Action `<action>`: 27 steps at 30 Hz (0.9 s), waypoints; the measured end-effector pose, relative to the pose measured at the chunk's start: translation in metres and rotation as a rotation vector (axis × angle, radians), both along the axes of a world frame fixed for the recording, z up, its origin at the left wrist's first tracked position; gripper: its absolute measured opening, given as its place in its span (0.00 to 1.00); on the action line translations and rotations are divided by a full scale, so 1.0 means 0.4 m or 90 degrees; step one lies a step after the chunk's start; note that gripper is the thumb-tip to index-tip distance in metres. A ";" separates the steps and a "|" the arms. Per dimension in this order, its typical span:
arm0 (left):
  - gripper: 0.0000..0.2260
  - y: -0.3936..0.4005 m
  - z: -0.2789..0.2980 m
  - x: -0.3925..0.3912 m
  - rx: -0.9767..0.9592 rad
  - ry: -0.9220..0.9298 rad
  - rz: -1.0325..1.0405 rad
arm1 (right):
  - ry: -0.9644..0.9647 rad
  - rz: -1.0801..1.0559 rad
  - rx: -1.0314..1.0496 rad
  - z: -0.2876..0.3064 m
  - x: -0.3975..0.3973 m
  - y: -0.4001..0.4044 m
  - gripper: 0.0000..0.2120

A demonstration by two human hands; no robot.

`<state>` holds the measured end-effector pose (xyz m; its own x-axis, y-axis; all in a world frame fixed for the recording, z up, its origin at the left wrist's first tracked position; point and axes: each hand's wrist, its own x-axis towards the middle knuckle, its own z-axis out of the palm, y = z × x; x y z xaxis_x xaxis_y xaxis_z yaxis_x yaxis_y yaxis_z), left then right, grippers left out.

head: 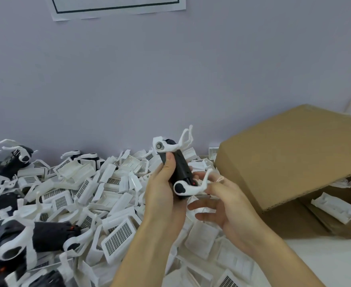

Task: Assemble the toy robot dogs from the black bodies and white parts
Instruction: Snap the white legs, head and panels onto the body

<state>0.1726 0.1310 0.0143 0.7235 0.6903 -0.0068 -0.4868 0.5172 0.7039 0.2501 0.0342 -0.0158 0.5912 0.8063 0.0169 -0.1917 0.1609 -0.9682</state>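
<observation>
The left hand (166, 183) is up in the air over the pile, with its fingers curled round a black body (178, 168). The black body stands almost upright, tipped a little, and the left grip holds it tight by its middle. A white leg (166, 147) sits on the top end of the black body, and another white leg (191, 188) sits on the low end. The right hand (222, 204) is just beside it, palm up, and its grip is spread. Its fingertips touch the thin end of the low white leg, but I cannot tell if they pinch it. Both forearms reach up from the near edge of the surface (326, 262). Under the hands lies a big pile of white parts (100, 195) that fills the left and middle of the surface, right up to the wall (170, 79) at the far edge. Some finished dogs (35, 239) lie in the pile at the left edge. A brown cardboard box (284, 158) lies on its side at the right edge, close to the right hand, with more white pieces inside. The near right corner of the surface is bare and white.
</observation>
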 end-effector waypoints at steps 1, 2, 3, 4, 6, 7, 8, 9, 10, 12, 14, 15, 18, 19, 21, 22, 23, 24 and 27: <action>0.20 0.002 -0.004 -0.001 0.002 -0.009 -0.002 | -0.013 0.014 0.007 0.001 -0.001 -0.001 0.14; 0.22 0.004 -0.008 -0.002 0.005 -0.016 -0.008 | -0.031 0.021 0.015 0.001 -0.004 -0.001 0.15; 0.24 0.005 -0.010 -0.005 0.011 -0.018 -0.019 | -0.050 0.020 0.021 0.003 -0.009 0.000 0.15; 0.24 0.004 -0.012 -0.008 0.015 -0.010 -0.033 | -0.067 0.014 0.022 0.004 -0.013 0.002 0.14; 0.23 0.003 -0.015 -0.011 0.024 0.029 -0.053 | -0.092 -0.009 0.013 0.008 -0.023 0.006 0.13; 0.21 0.002 -0.017 -0.013 0.030 0.054 -0.055 | -0.104 -0.015 0.006 0.008 -0.027 0.008 0.13; 0.21 0.001 -0.019 -0.013 0.035 0.076 -0.054 | -0.115 -0.017 -0.001 0.007 -0.030 0.009 0.12; 0.20 0.001 -0.022 -0.012 0.041 0.089 -0.049 | -0.124 -0.017 -0.005 0.008 -0.034 0.009 0.12; 0.20 0.001 -0.024 -0.011 0.051 0.094 -0.042 | -0.131 -0.019 -0.008 0.006 -0.036 0.010 0.12; 0.18 -0.003 -0.026 -0.010 0.078 0.091 -0.031 | -0.135 -0.027 -0.013 0.002 -0.042 0.013 0.12; 0.17 -0.008 -0.026 -0.010 0.101 0.091 -0.028 | -0.138 -0.031 -0.024 -0.004 -0.046 0.019 0.12; 0.17 -0.010 -0.025 -0.010 0.107 0.095 -0.028 | -0.141 -0.032 -0.032 -0.007 -0.047 0.021 0.13; 0.18 -0.012 -0.021 -0.011 0.116 0.104 -0.023 | -0.137 -0.028 -0.032 -0.011 -0.045 0.024 0.13; 0.18 -0.013 -0.021 -0.011 0.119 0.103 -0.020 | -0.133 -0.024 -0.026 -0.011 -0.044 0.024 0.13; 0.18 -0.014 -0.019 -0.010 0.126 0.100 -0.013 | -0.122 -0.017 -0.012 -0.012 -0.042 0.024 0.14; 0.18 -0.015 -0.019 -0.010 0.129 0.100 -0.011 | -0.116 -0.013 -0.007 -0.013 -0.040 0.024 0.14; 0.18 -0.015 -0.019 -0.010 0.131 0.103 -0.008 | -0.113 -0.010 -0.005 -0.015 -0.039 0.024 0.14; 0.18 -0.015 -0.020 -0.010 0.133 0.105 -0.006 | -0.110 -0.006 -0.005 -0.016 -0.039 0.025 0.14; 0.16 -0.014 -0.021 -0.012 0.135 0.110 -0.002 | -0.111 0.005 -0.002 -0.016 -0.040 0.025 0.14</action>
<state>0.1677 0.1255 0.0057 0.7266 0.6869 0.0147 -0.3488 0.3503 0.8693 0.2342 0.0443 -0.0223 0.5730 0.8113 0.1162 -0.0222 0.1570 -0.9873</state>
